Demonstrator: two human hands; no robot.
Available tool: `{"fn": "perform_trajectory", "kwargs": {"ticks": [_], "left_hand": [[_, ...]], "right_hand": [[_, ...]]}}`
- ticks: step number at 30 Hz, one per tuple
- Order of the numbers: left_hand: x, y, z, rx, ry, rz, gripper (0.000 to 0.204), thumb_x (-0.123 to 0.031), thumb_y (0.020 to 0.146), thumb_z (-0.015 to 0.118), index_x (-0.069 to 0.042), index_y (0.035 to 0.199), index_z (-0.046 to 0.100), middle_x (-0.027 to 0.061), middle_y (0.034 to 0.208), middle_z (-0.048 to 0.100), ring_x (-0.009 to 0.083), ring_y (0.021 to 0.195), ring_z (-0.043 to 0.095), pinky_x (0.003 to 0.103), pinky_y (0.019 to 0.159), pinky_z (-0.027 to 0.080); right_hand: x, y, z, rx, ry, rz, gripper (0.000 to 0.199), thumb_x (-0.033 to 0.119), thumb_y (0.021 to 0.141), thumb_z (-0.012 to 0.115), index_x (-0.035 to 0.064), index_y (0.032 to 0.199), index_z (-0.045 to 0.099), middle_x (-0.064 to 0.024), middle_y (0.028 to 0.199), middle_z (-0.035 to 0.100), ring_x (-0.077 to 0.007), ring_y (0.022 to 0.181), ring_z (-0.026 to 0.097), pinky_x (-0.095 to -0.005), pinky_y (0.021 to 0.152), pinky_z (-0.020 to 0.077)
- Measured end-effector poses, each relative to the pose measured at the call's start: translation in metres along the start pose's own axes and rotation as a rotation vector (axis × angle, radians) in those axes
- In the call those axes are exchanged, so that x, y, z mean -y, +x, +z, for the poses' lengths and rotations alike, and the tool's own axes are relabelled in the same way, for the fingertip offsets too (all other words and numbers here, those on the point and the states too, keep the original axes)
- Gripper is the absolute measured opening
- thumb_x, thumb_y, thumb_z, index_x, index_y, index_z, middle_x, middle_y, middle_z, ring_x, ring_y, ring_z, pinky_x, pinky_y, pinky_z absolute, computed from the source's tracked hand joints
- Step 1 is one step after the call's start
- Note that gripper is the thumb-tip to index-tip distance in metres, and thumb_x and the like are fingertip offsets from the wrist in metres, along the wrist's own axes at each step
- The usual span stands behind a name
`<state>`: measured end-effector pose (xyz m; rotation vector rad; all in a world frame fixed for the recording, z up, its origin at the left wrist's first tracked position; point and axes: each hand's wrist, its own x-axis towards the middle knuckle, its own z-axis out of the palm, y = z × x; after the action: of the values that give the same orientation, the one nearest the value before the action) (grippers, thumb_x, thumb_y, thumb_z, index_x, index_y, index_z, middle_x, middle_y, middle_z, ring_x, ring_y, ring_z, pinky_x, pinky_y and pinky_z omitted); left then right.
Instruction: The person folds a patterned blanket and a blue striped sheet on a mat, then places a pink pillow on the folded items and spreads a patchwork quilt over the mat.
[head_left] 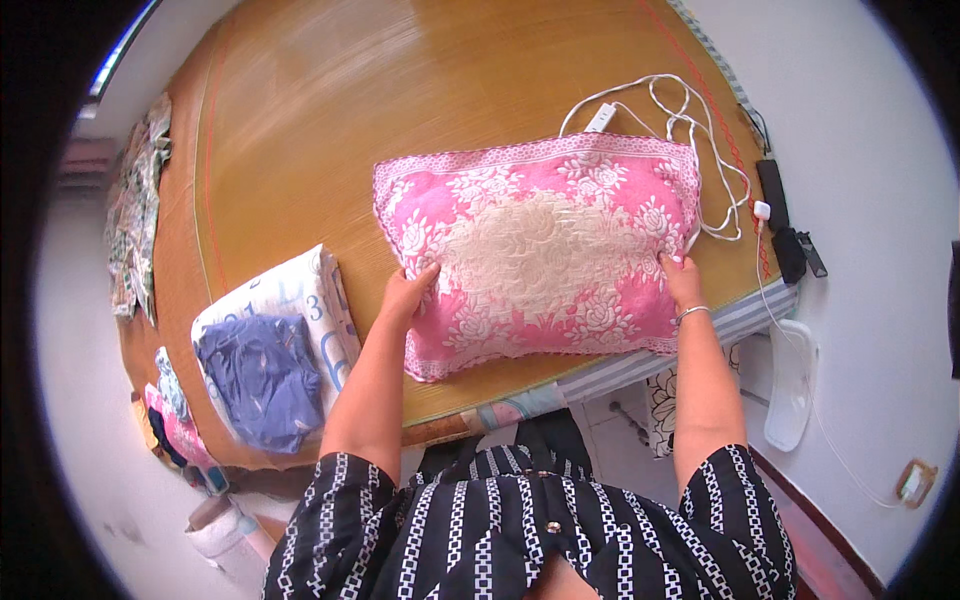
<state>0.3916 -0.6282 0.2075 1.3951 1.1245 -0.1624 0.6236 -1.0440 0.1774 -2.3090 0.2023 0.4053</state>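
A pink pillow (pixel 540 250) with white flowers and a worn cream middle lies over the near right part of a bed mat (pixel 330 110). Its left side is gripped by my left hand (pixel 408 292), the thumb on top and the other fingers hidden beneath. At the opposite side my right hand (pixel 682 278) grips the pillow the same way, a bracelet on the wrist. Both forearms reach forward over the bed's near edge.
Left of my left arm, blue cloth (pixel 262 380) rests on a folded white quilt (pixel 318 280). A power strip (pixel 601 117) and its looped white cable (pixel 715 140) lie behind the pillow. Crumpled patterned cloth (pixel 140 215) sits along the left edge. A white wall (pixel 870 200) stands at right.
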Motion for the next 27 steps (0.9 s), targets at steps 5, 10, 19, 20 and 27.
{"fn": "perform_trajectory", "kwargs": {"ticks": [5,10,19,20,27], "left_hand": [[-0.014,-0.025,-0.010,-0.121,-0.003,0.210,0.044,-0.024,0.068,0.070,0.001,0.100,0.056,0.0088,0.082,0.063,0.0149,0.070,0.058,0.029,0.063,0.046],[-0.061,-0.088,-0.069,-0.128,0.029,0.397,0.044,-0.028,0.063,0.069,-0.001,0.096,0.060,0.0116,0.080,0.063,0.0177,0.071,0.060,0.031,0.066,0.047],[-0.081,-0.189,-0.257,-0.181,-0.069,0.486,0.038,-0.021,0.069,0.068,0.001,0.098,0.059,0.0059,0.084,0.061,0.0123,0.071,0.057,0.026,0.065,0.046],[-0.079,-0.199,-0.235,-0.251,-0.051,0.464,0.037,-0.020,0.070,0.068,0.002,0.098,0.058,0.0058,0.085,0.061,0.0122,0.071,0.057,0.026,0.065,0.046],[-0.072,-0.268,-0.315,-0.325,-0.167,0.462,0.036,-0.018,0.072,0.066,0.005,0.098,0.057,0.0077,0.085,0.061,0.0122,0.068,0.057,0.025,0.060,0.046]], "right_hand": [[0.084,-0.039,-0.011,0.036,0.218,-0.084,0.026,0.018,0.075,0.062,-0.0026,0.091,0.059,-0.0073,0.083,0.061,-0.0130,0.075,0.055,-0.0283,0.068,0.0432],[0.149,-0.106,-0.043,0.031,0.150,-0.344,0.026,0.017,0.076,0.060,-0.0024,0.093,0.058,-0.0075,0.086,0.061,-0.0140,0.075,0.055,-0.0292,0.068,0.0436],[0.263,-0.272,0.004,0.145,0.343,-0.488,0.032,0.019,0.080,0.057,-0.0034,0.102,0.054,-0.0088,0.094,0.058,-0.0145,0.080,0.053,-0.0283,0.073,0.0426],[0.255,-0.250,-0.013,0.212,0.351,-0.504,0.031,0.020,0.080,0.057,-0.0030,0.102,0.054,-0.0084,0.093,0.058,-0.0144,0.080,0.053,-0.0284,0.073,0.0427],[0.296,-0.310,0.018,0.408,0.458,-0.472,0.027,0.019,0.079,0.059,-0.0030,0.094,0.056,-0.0049,0.087,0.060,-0.0106,0.073,0.053,-0.0256,0.067,0.0435]]}}
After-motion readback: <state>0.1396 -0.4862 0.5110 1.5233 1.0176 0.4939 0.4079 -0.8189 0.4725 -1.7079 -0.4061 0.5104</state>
